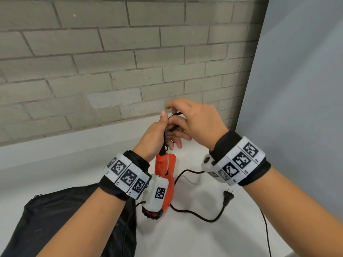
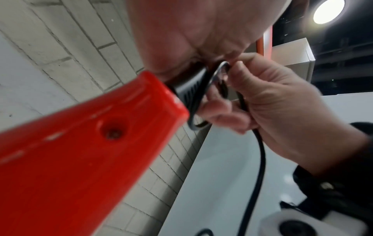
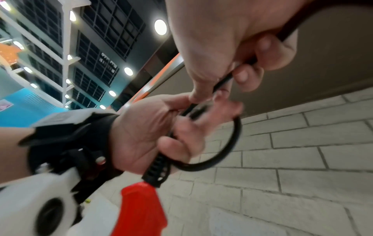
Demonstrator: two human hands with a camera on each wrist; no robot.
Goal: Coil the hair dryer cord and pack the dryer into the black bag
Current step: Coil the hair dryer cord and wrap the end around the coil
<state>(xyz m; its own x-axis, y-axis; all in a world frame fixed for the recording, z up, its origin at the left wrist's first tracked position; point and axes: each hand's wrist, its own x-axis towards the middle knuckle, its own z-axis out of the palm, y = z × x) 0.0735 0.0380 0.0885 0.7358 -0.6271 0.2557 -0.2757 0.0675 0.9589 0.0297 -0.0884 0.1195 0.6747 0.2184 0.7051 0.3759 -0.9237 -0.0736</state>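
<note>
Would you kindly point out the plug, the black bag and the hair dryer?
plug (image 1: 228, 197), head view, on its black body.
black bag (image 1: 55, 216), head view, on its fabric.
hair dryer (image 1: 163, 165), head view, on its orange handle.

No words, brand names or numbers can be read anywhere here. The white wristbands (image 1: 128, 176) carry square black-and-white coded markers with tiny characters beside them, too small to make out. The hair dryer (image 1: 168, 175) shows no legible label.
</note>
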